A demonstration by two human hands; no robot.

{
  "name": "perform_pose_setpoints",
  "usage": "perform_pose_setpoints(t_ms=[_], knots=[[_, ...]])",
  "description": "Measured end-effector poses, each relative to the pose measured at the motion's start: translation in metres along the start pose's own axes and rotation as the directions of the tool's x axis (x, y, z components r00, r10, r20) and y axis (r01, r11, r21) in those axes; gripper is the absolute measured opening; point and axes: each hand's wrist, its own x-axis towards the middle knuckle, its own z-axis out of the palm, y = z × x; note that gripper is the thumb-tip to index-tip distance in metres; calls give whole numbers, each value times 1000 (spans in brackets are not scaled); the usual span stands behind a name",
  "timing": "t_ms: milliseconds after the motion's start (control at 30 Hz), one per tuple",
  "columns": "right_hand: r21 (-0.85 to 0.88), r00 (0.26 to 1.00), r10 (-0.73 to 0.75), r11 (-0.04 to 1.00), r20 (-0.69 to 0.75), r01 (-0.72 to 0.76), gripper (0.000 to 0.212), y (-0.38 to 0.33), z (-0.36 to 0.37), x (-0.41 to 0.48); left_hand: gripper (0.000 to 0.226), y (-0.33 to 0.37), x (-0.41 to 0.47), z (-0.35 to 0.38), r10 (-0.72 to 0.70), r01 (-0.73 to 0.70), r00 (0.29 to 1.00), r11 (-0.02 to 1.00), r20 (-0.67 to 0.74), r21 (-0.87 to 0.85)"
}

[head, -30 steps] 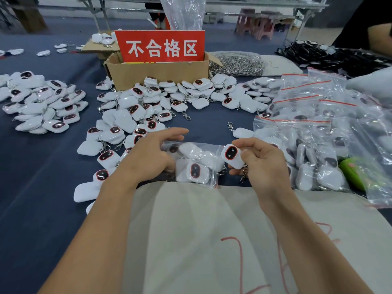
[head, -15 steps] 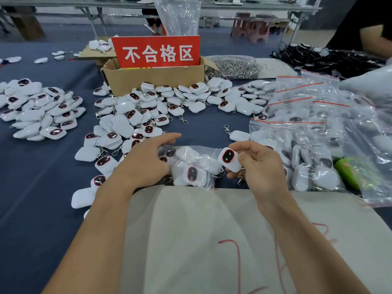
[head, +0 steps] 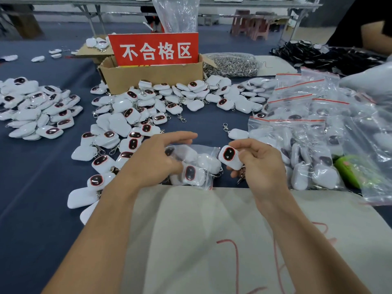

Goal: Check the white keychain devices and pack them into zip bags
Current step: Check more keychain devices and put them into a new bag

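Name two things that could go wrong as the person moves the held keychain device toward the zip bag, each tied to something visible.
1. The metal clip dangling below the right hand could catch on the zip bag as the keychain device goes in.
2. The bag, held by the left hand, already bulges with several devices; one more may stop it sealing, or some could slip out among the loose devices beside it.

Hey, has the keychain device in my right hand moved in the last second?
No, not noticeably. The right hand still pinches the keychain device beside the right edge of the zip bag, just nearer than the loose device on the table.
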Motion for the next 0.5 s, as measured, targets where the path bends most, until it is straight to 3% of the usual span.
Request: perform_pose_setpoints(t_ms=[167,500], knots=[[8,1000,4,1000,-7,-4,39,-2,-1,-1,84,-1,1,2,11,-18,998,992,59,128],[-56,1000,5,998,-8,-5,37,-3,0,-2,70,0,1,-1,-89,89,996,989,-3,119]])
